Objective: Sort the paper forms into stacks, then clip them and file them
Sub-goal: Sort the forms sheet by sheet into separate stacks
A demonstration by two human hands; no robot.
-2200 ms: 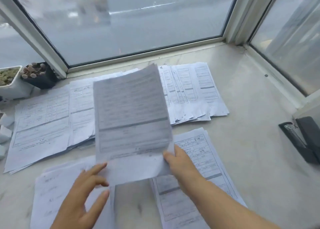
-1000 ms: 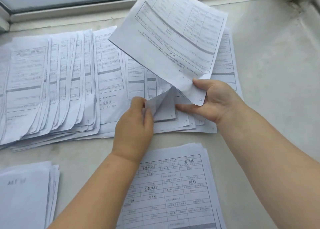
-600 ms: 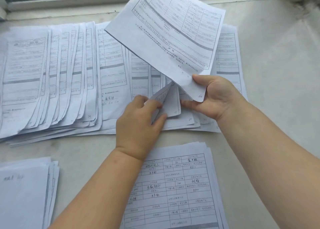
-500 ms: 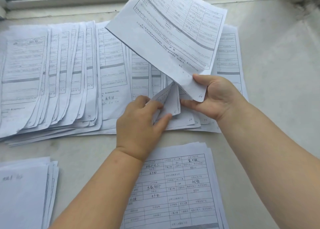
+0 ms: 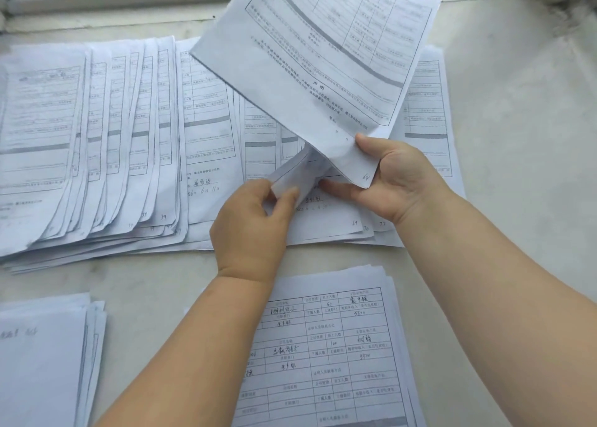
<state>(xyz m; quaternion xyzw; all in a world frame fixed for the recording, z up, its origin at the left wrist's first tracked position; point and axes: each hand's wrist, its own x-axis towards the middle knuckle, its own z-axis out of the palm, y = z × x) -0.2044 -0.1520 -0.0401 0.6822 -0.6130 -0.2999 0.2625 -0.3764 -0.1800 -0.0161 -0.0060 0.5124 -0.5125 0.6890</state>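
- Since the frame just before, little had shifted: the left hand [image 5: 248,223] had curled the lifted corner a touch tighter, and the raised form [image 5: 310,61] stayed tilted up.
- Head view: the right hand [image 5: 394,181] pinched form 64 by its lower corner, holding it above the fanned row of numbered forms [image 5: 206,126] along the far edge of the marble ledge [image 5: 529,155]; its fingertips also touched the sheets below.
- Left thumb and fingers pinched the bent-up corner of a sheet in the row, apparently opening a gap near 69 and 70.
- Two more stacks lay at the near edge: a stack of filled tables [image 5: 326,349] between the forearms, and a blank-faced stack [image 5: 42,358] at the near left corner.
- Sorting looked well advanced but unfinished: sheet 64 was not yet slotted in, and the near stacks were unplaced.
- No clip showed on any stack; clipping and filing seemed wholly left.
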